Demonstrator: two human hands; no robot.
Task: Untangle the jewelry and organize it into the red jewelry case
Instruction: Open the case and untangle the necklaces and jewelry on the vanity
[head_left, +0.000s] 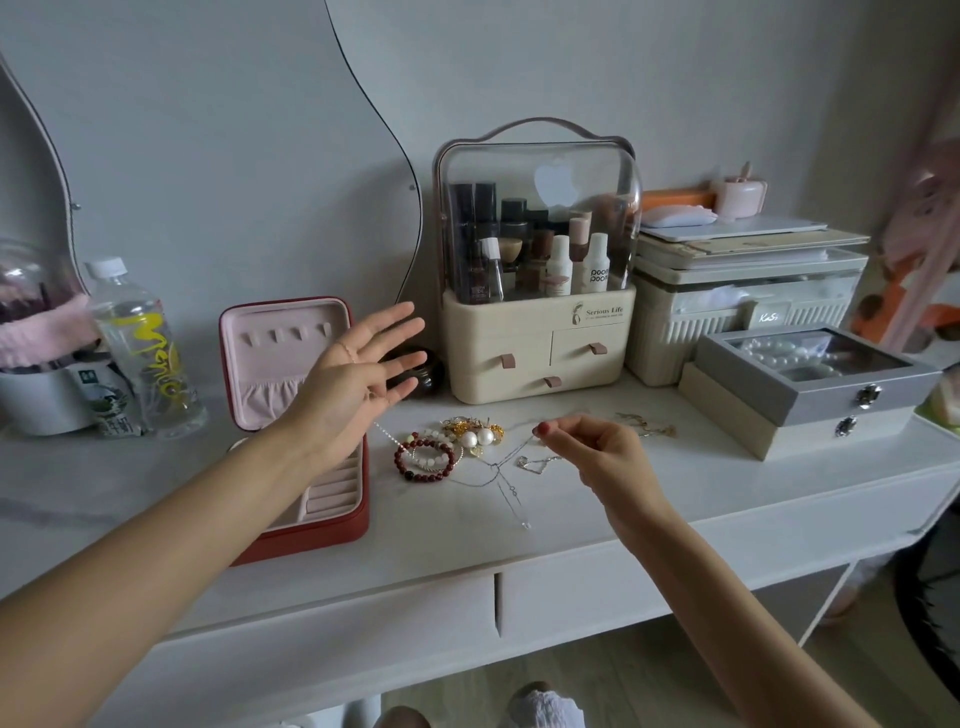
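Note:
The red jewelry case (311, 530) stands open at the left of the white dresser top, pink inside, lid upright. My left hand (358, 374) hovers above its right side with fingers spread; a thin chain hangs from it down toward the pile. A tangle of jewelry (470, 439) lies to the right of the case: a dark red bead bracelet (423, 460), pearls, gold pieces. My right hand (597, 452) pinches a thin silver chain (511, 470) between thumb and forefinger, lifting it off the table. Another gold chain (647, 426) lies behind that hand.
A cream cosmetics organizer (540, 358) stands behind the pile. Grey and cream jewelry boxes (810, 395) sit at the right, with a storage bin (743, 312) behind them. A water bottle (143, 348) and a white holder (47, 400) stand left. The dresser front edge (467, 566) runs below.

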